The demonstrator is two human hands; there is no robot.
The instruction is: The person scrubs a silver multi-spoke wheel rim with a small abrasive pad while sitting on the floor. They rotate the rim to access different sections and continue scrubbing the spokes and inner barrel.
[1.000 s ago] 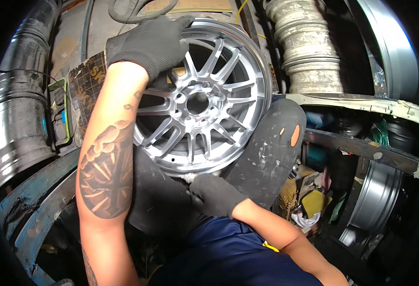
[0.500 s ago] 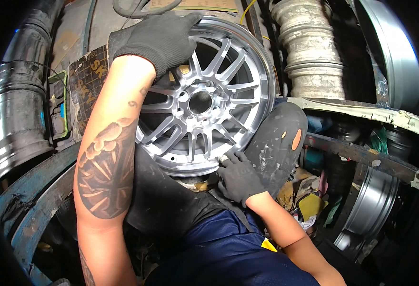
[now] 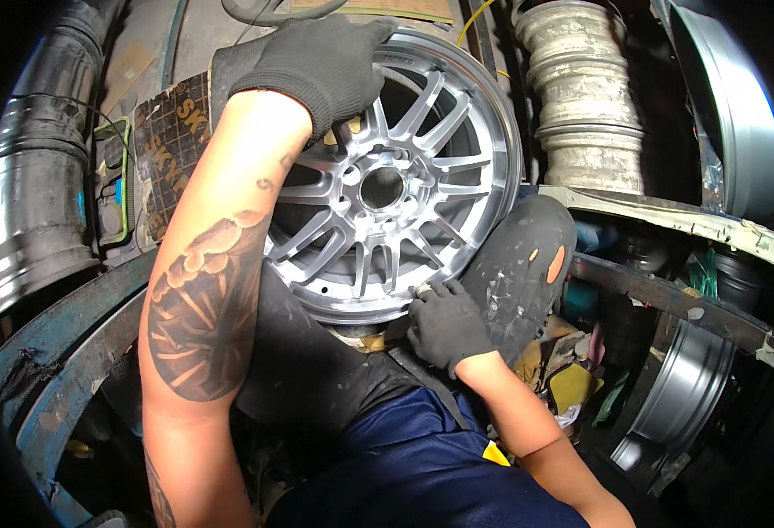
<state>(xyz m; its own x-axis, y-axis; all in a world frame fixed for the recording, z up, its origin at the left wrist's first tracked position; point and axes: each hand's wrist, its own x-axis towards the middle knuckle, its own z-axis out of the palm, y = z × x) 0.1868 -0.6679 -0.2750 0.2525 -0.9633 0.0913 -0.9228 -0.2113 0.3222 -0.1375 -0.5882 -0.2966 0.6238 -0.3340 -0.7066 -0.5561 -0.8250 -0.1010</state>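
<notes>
A silver multi-spoke alloy wheel rim [image 3: 387, 286] lies tilted between my legs, its spoked face toward me. My left hand [image 3: 317, 75], in a dark grey knitted glove, grips the far left edge of the rim; the fingertips on the far side are partly hidden. At the near lip, my gloved right hand [image 3: 449, 324] is closed, with its fingertips pressed against the metal. A small whitish piece [image 3: 422, 289] shows at those fingertips, too small to tell its kind.
Stacked dull wheel rims [image 3: 585, 97] stand at the far right, and glossy dark barrels [image 3: 40, 185] at the left. A blue metal frame [image 3: 79, 370] curves at lower left. Another silver rim [image 3: 686, 378] sits low right. Patterned cardboard [image 3: 171, 145] lies beside the left arm.
The whole view has shifted slightly, so the wheel and both hands appear a little farther right. Both hands keep their places on the rim, the right at its near lip.
</notes>
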